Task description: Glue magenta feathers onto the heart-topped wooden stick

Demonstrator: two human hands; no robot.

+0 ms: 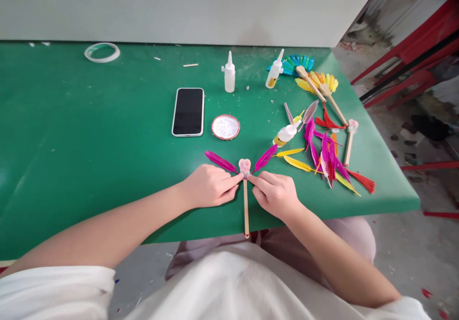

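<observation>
The green table (pixel 89 143) is bearing the arrangement, with the stick lying between the two hands and its lower end meeting the near edge. The left hand (pixel 210 186) is resting with its index finger pointing inward to the stick's neck and its other fingers lying folded; whether the thumb is pinching anything, one cannot tell. The right hand (pixel 278 193) is mirroring it from the opposite side, its index fingertip resting at or just beside the neck and any grip beneath being hidden. The stick (pixel 245 208) is looking light, stiff and probably wooden, and its bare lower length is offering the surest hold. The white disc (pixel 225 127) is lying beyond, apart from both hands. The magenta feathers, left (pixel 220 161) and right (pixel 265 158), are slanting outward from the neck; their vanes are seeming soft and easily ruffled, so the quill ends are presenting the better hold. The pinkish heart (pixel 244 165) is crowning the stick, and the joint below is probably forming the fragile part, calling for light fingertip pressure.
</observation>
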